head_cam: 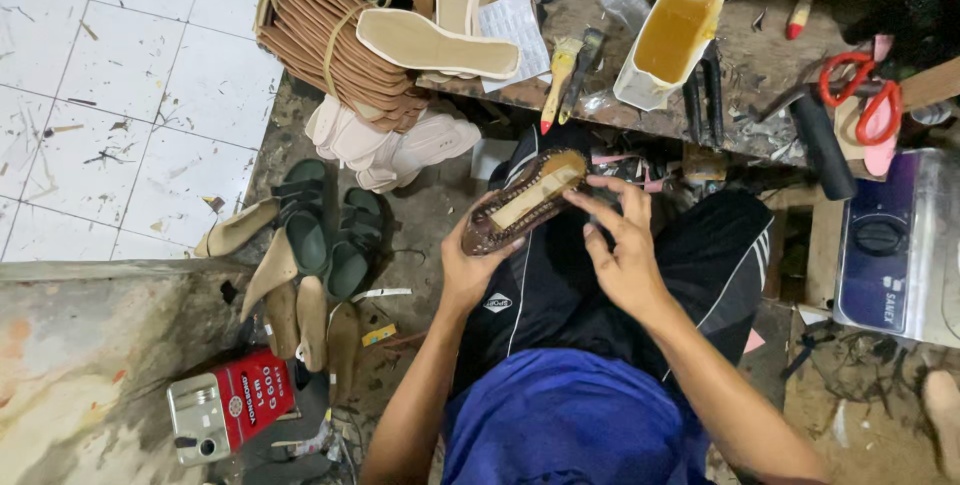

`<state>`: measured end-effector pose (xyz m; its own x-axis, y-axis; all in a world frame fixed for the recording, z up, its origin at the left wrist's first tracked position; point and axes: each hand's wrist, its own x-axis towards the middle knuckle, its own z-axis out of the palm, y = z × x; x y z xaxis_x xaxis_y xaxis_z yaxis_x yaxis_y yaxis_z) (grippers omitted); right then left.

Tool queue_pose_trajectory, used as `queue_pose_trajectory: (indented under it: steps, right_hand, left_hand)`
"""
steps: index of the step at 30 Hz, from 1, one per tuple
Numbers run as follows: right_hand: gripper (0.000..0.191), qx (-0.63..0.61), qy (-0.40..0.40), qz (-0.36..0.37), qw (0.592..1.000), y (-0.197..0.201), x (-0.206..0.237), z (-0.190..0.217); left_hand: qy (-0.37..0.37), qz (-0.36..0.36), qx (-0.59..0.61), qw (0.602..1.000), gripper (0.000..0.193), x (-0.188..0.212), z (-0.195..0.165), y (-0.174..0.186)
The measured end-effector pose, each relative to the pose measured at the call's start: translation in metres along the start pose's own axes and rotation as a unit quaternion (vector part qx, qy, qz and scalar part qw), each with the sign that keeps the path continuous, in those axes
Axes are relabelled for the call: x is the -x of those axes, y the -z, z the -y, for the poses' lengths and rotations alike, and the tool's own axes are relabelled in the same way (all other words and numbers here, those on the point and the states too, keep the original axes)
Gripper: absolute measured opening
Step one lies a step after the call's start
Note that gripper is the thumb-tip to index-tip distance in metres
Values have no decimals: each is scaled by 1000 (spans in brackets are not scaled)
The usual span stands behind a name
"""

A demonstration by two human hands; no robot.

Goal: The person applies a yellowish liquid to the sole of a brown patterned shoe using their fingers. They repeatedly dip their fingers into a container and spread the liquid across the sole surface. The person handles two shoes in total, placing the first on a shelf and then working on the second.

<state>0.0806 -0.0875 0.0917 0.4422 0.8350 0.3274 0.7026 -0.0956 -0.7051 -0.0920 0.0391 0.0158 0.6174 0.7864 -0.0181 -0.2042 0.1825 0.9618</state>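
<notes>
The left hand is gripping a brown shoe sole-up over the lap, steadying it, while the right hand, fingers loose, is pressing its fingertips on the insole strip.

head cam | looks steeply down | close over lap, workbench edge ahead

White floor tiles, scuffed and littered with scraps, fill the upper left. A stained concrete ledge lies below them. A worn, glue-smeared wooden tabletop runs along the top right above dark, dirty ground. Light is even.
</notes>
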Motion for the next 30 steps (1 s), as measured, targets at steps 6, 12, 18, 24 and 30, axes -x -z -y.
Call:
queue_pose_trajectory:
  steps: [6,12,18,24,30]
  right_hand:
    - [58,38,17,13,999,-24,22,8]
    - [58,167,81,35,982,-32,17,18]
    - [57,205,73,60,974,-27,15,26]
    - [56,192,62,61,977,-4,-24,-5]
    - [56,188,-19,-67,980,50,-94,-98]
  left_hand:
    - [-46,-5,-184,982,66,19,-9,3]
    - [-77,-1,-209,975,65,22,-25,-4]
    - [-75,-14,-234,969,63,24,-24,-6]
    - [-71,-20,-190,979,63,22,-20,1]
    - [-51,-33,-182,981,58,21,-20,2]
